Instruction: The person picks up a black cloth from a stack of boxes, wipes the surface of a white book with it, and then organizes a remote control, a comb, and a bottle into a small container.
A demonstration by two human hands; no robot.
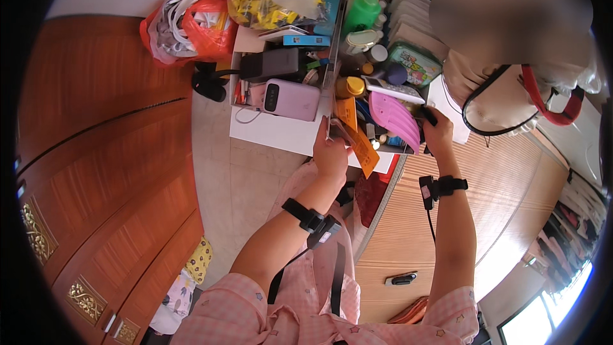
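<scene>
A storage box (403, 150) packed with small goods stands on the white surface in front of me. My left hand (332, 158) is closed on its near left corner, beside orange printed packets (363, 150) that hang over the front. At the near right corner my right hand (439, 133) is closed on the box's side, partly hidden, against a dark item (426, 114). A pink ridged plastic piece (394, 119) leans inside between the hands. Behind it lie a white flat device (399, 91), a yellow-capped bottle (350, 87) and a green bottle (364, 11).
To the left, a second box holds a lilac power bank (300, 101) and a dark one (271, 64). Red (207, 32) and clear (281, 0) plastic bags sit behind. A beige bag (491, 89) with a red-and-black headband (549, 105) stands right. Wooden cabinets (115, 108) line the left.
</scene>
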